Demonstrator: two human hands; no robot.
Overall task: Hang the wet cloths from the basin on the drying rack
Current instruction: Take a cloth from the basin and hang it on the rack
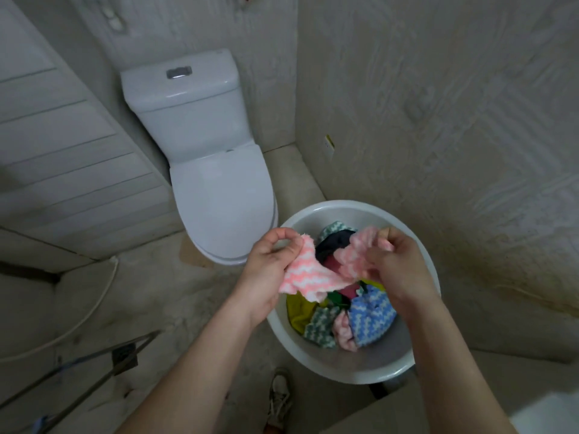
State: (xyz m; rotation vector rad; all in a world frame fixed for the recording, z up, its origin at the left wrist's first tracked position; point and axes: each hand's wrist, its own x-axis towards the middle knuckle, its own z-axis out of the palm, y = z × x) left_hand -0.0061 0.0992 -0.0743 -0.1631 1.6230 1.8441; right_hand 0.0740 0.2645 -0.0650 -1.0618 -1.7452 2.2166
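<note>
Room: small bathroom with a rough concrete floor (156, 292) and pale textured walls, seen from above by a camera on the person's head.
Nearest: one shoe (280, 396) at the bottom edge, and two bare forearms reaching forward.
Lower left: thin metal bars with a black clamp, probably the drying rack (125, 355), mostly cut off by the frame.
Left grip (275, 261): a bare hand clenched on one edge of the pink cloth (310, 270), thumb against fingers.
Right grip (398, 264): grasping the other, bunched end of the same cloth.
Pink cloth: zigzag-striped with white, held just above the basin and sagging between the two grips, partly spread.
Basin (376, 355): white and round, low beside the toilet. It holds a heap of other cloths (372, 321) in blue, green, yellow, pink and a dark colour.
Toilet (219, 195): white, lid down, beyond the basin against the far wall.
Step in hand: apparently opening out the lifted cloth before hanging it.
Next move: calls for pulling the edges flat, then turning left toward the bars and draping the cloth evenly.
Hard to tell: how many cloths lie in the heap, what the basin stands on, and the rack's full shape.
</note>
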